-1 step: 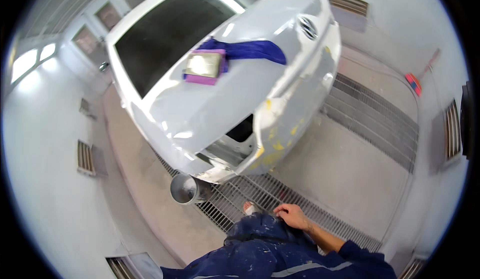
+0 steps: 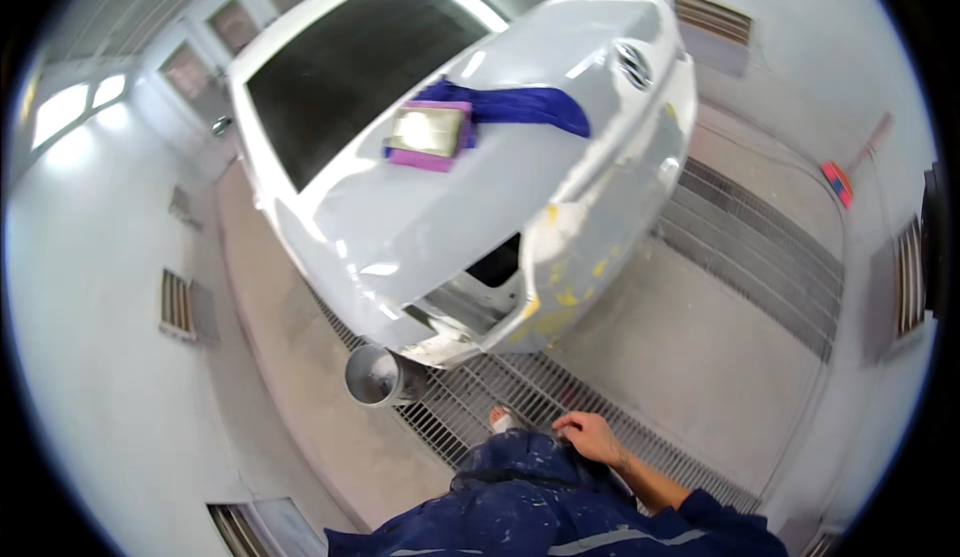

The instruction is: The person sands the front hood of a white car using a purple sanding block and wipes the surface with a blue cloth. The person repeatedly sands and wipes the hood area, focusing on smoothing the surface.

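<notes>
My right hand (image 2: 592, 439) hangs in front of my dark blue, paint-flecked work clothes (image 2: 520, 502), its fingers loosely bent and a little apart, with nothing visible in them. My left hand is out of sight. Ahead of me stands a white car (image 2: 440, 192) with grey-coated panels, yellowish patches on its bumper (image 2: 565, 297) and an open headlight recess (image 2: 497, 262). On its hood lie a purple-blue cloth (image 2: 530, 107) and a pink-purple cloth (image 2: 425, 160) under a pale, shiny, flat rectangular item (image 2: 430, 129).
A grey metal bucket (image 2: 375, 377) stands by the car's near corner, beside a floor grating (image 2: 535, 377). More grating (image 2: 750, 237) runs to the right of the car. A red-and-blue broom (image 2: 838, 185) leans at the right wall. Vents (image 2: 177, 304) line the pale walls.
The whole scene has shifted slightly to the right in my view. My right hand stays in nearly the same place; no object has been moved.
</notes>
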Demonstrator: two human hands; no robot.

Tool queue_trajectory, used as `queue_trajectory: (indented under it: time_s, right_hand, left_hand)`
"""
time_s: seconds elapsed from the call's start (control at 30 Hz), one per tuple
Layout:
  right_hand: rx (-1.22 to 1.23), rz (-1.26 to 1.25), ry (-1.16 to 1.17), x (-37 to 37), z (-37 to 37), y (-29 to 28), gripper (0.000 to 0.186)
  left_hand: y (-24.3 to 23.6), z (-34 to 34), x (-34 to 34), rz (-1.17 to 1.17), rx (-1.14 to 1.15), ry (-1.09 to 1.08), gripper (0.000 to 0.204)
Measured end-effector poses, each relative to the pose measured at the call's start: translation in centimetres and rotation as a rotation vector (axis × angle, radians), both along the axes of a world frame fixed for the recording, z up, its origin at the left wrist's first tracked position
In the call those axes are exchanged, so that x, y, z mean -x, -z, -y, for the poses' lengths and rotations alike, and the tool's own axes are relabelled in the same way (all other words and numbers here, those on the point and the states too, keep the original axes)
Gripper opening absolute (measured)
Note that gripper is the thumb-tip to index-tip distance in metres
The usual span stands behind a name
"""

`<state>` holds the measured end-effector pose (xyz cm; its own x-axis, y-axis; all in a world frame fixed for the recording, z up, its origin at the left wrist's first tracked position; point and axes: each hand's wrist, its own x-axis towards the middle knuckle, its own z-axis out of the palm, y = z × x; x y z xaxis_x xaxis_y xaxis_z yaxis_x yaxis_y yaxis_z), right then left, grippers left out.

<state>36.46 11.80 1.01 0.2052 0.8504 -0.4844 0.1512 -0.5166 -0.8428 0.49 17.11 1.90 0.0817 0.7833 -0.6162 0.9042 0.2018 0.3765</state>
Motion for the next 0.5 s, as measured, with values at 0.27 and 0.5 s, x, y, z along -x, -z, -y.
queue_trajectory:
  time_s: [0.27,0.5]
  right_hand:
    - [-0.018,-0.030,-0.011,-0.9,0.1,0.6,0.028]
    - [-0.015,0.158,0.081,-2.3,3.5,2.4,0.025]
  left_hand:
    - [-0.8,0.1,-3.9,-0.260,0.063,-0.032,0.027]
    - [7.2,0.0,1.5,0.100,0.183,-0.046,0.040]
